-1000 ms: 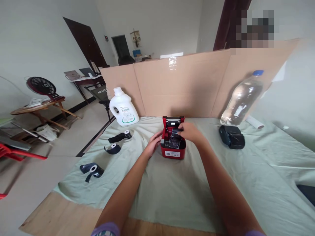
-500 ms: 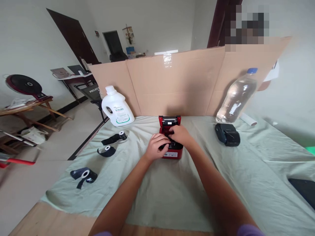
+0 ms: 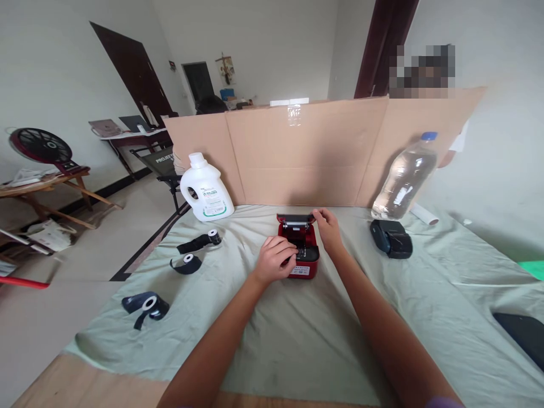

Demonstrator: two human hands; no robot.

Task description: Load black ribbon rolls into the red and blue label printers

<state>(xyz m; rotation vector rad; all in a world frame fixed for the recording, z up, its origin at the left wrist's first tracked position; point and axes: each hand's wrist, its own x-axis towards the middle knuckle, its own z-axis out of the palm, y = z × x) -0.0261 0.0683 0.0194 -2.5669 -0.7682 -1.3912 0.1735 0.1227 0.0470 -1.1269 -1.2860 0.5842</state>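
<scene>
A small red printer (image 3: 304,266) sits mid-table on a pale green cloth (image 3: 297,328), its lid (image 3: 295,219) raised at the back. My left hand (image 3: 274,259) rests curled on the printer's front left, fingers reaching into the open bay where a black ribbon roll lies. My right hand (image 3: 327,225) pinches the right corner of the raised lid. Three black ribbon rolls lie on the cloth to the left: one (image 3: 199,242), another (image 3: 186,263) and a third (image 3: 147,305).
A white detergent jug (image 3: 205,190) stands back left, a clear water bottle (image 3: 403,178) back right beside a black printer (image 3: 391,238). A cardboard screen (image 3: 323,153) walls the far edge, with a person behind it. A dark object (image 3: 521,331) lies at the right edge.
My right hand has left the ribbon in the bay and gone up to the lid's right corner. My left hand has moved from the printer's side onto its front, over the ribbon.
</scene>
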